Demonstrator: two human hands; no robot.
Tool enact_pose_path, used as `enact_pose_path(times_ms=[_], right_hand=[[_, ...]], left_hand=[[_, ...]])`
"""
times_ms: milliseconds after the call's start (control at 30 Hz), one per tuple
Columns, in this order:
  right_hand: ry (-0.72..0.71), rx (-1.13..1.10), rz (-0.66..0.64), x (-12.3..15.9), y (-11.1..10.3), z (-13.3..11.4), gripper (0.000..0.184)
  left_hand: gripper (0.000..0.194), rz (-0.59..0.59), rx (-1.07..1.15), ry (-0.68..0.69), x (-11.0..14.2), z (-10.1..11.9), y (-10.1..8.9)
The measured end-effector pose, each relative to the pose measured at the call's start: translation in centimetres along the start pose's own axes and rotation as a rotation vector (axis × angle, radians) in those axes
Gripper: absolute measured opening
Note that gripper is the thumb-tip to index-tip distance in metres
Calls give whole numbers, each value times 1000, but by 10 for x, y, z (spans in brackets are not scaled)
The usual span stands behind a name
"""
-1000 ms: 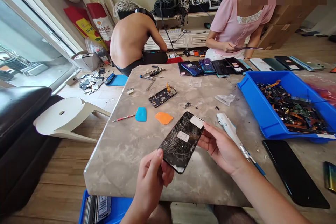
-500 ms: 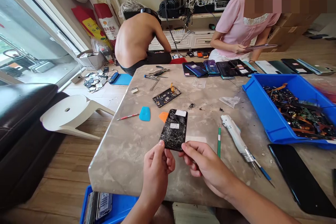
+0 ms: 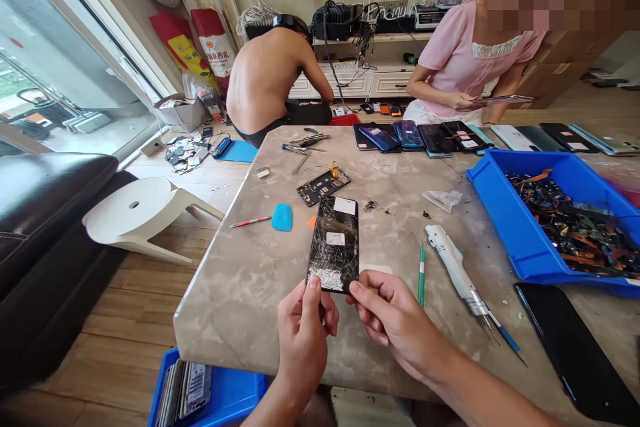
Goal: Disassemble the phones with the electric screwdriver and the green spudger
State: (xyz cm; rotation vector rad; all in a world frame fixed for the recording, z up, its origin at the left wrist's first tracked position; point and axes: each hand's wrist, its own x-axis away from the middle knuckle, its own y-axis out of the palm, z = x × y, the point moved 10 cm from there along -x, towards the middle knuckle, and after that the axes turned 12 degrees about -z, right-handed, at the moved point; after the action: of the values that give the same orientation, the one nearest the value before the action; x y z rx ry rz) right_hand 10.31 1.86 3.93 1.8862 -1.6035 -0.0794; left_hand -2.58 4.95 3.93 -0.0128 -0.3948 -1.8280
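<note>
I hold a black phone with a badly cracked screen upright above the marble table, two white stickers on its glass. My left hand pinches its lower left corner between thumb and fingers. My right hand pinches the lower right corner. Both hands grip only the bottom edge; the phone's top points away from me. Beside my right hand lie a green-handled tool and a white electric screwdriver.
A blue bin of phone parts stands at right, a black phone near it. A blue pick, a red pen and an opened phone frame lie beyond. Two people sit at the far side. Another blue bin sits below.
The cracked phone turned from a slant to upright and came nearer the table edge. My right hand moved from its side to its bottom right corner.
</note>
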Motion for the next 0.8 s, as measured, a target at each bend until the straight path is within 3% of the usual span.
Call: enact_pose_path(times_ms=[367,533,633,800], right_hand=[[-9,64,-23,-4,0,1,59],[-14,99,-109,6,-7,5,59],[32,140,-185,12,-1,15,59],[189,278,-298,16,16,46,65]], left_hand=[[64,-31,71,-2,-1,-11,0],[62,-159,201,-58,1,-13,-1],[72,-201,308,-83,3,-7,-4],[84,-429,625,-278,23,-13,23]])
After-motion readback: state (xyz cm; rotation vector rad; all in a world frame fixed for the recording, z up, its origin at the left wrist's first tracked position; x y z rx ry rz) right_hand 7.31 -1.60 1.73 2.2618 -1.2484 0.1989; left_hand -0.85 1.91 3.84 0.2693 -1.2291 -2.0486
